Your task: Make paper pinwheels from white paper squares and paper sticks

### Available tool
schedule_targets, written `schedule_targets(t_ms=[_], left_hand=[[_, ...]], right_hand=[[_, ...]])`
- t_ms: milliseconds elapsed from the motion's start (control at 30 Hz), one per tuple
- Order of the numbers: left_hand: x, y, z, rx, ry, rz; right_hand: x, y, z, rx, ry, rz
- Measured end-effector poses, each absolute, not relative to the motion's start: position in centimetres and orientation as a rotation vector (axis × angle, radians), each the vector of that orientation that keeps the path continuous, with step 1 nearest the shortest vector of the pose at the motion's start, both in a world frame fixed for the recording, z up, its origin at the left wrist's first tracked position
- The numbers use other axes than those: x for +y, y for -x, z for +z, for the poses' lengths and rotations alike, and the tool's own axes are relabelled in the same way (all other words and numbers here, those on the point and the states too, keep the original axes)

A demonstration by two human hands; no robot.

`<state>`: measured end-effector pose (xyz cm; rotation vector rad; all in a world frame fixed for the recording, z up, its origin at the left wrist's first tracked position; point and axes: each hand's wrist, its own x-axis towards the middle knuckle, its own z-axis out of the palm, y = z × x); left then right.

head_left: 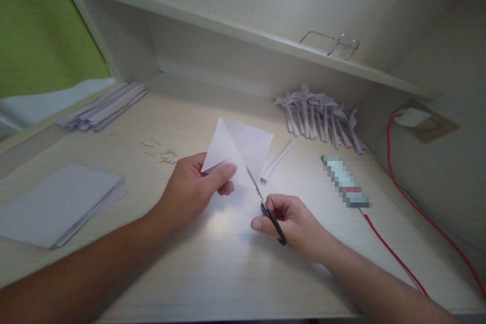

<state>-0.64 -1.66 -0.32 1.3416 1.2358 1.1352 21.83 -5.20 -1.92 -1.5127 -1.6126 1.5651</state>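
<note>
A square sheet of white paper (250, 139), with a diagonal crease and a slit at its left side, is pinched between the thumb and fingers of my left hand (201, 182). My right hand (290, 223) is closed round the black handles of a pair of scissors (272, 220). The scissors' blades point up and left, at the paper's lower right corner along the crease. Whether the blades are parted is hard to make out. Just right of the paper lies a rolled white paper stick (278, 162).
Several paper pinwheels (317, 111) lie at the back right. Rolled paper strips (106, 106) and a stack of paper (64, 202) are at left, near small toothpick-like scraps (165, 154). A phone (345, 182) with a red cable (395, 258) lies right. Glasses (343, 45) rest on the shelf.
</note>
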Motion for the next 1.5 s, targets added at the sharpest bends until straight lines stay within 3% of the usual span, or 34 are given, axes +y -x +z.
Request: schedule_targets(t_ms=[1133,1500], left_hand=[[-1.8,0.4,-0.5,1.151,-1.311,1.088],[-0.4,1.4,-1.3,1.192,-1.157,1.426]], right_hand=[[-5.1,-21.9,-2.4,-1.62,1.526,1.492],[-4.7,-22.6,-0.9,-1.675,1.473,1.595]])
